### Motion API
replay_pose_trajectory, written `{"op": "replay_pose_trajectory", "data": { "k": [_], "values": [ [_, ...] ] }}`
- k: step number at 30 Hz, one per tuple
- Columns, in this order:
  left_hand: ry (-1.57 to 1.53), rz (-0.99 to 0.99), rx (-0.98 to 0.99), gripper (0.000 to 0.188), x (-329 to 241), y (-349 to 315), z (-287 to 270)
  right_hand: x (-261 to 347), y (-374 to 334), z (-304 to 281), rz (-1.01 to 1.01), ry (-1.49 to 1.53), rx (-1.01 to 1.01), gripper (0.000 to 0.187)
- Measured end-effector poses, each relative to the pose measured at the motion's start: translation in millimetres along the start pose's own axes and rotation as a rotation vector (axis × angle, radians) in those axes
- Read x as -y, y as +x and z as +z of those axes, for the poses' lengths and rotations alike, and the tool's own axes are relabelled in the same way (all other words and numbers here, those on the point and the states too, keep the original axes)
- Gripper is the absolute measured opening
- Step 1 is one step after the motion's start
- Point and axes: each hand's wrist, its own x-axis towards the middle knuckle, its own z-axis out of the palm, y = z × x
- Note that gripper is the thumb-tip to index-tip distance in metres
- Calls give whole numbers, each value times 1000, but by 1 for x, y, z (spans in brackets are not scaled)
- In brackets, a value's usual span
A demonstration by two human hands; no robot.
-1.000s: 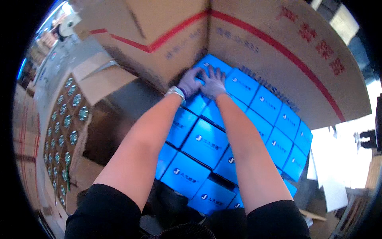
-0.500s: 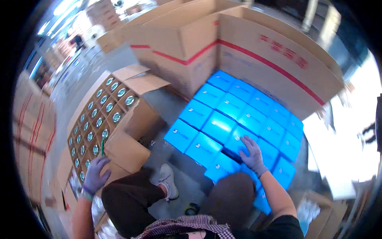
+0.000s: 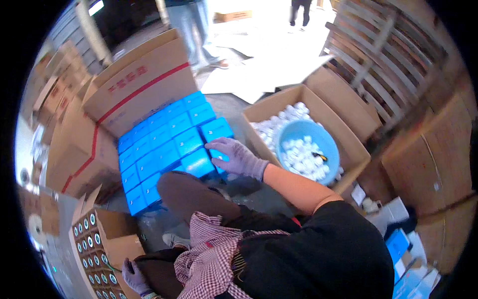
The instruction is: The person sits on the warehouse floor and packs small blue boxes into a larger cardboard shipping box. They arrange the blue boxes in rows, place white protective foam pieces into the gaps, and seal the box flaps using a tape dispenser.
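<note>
My gloved right hand point(image 3: 238, 157) lies over the near right edge of a block of blue boxes point(image 3: 158, 139), its fingers stretched out and touching a blue box point(image 3: 217, 129) that sits slightly apart from the rows. Low at the left, my gloved left hand point(image 3: 135, 278) is beside my knee, at the edge of an open divided carton point(image 3: 130, 249). A thin green stick-like thing point(image 3: 110, 266) juts from its fingers; its kind is too small to tell. Round silvery-topped items point(image 3: 90, 242) fill the carton's cells.
Tall open cartons point(image 3: 144, 92) stand behind the blue boxes. To the right, a carton point(image 3: 348, 174) holds white pieces and a light-blue basin point(image 3: 334, 149) of more. A wooden pallet point(image 3: 383, 45) leans behind. Two people stand at the back, one in jeans point(image 3: 191, 30).
My view has swung to the right, bringing the basin and pallet in. My right hand has shifted from the middle of the blue boxes to their near right edge.
</note>
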Motion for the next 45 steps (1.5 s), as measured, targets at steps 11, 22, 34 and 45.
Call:
{"op": "replay_pose_trajectory", "data": {
  "k": [11, 22, 34, 45],
  "values": [
    [8, 76, 81, 37, -25, 32, 28, -176, -310, -186, 1566, -759, -591, 79],
    [95, 191, 124, 26, 16, 71, 1, -154, -342, -141, 912, -447, -20, 33],
    [-313, 820, -68, 43, -349, 86, -36, -69, -72, -185, 838, 595, -62, 50],
    [286, 205, 172, 29, -260, 189, 58, 143, 109, 87, 633, 1086, 839, 40]
  ]
}}
